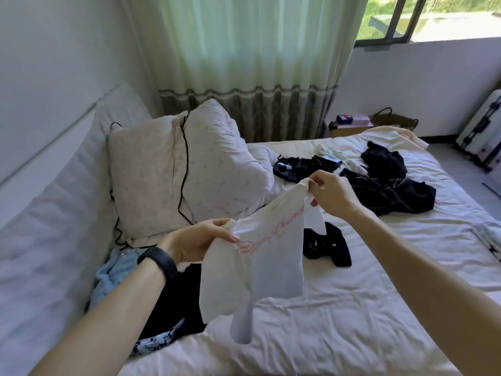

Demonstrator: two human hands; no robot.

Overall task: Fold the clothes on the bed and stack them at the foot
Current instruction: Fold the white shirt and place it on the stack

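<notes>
I hold a small white top with pink script lettering up above the bed. My left hand pinches its near upper edge, and my right hand pinches the far shoulder strap. The fabric hangs down between them, clear of the sheet. Black clothes lie unfolded on the bed: a large heap at the far right, another piece near the pillows, and a small black item behind the top. Under my left arm lie a black garment, a light blue one and a blue patterned piece.
Two pillows lean against the white padded headboard, with a black cable draped over them. A phone lies among the far clothes. Beyond the bed stand a small table with a basket, a suitcase and a curtained window.
</notes>
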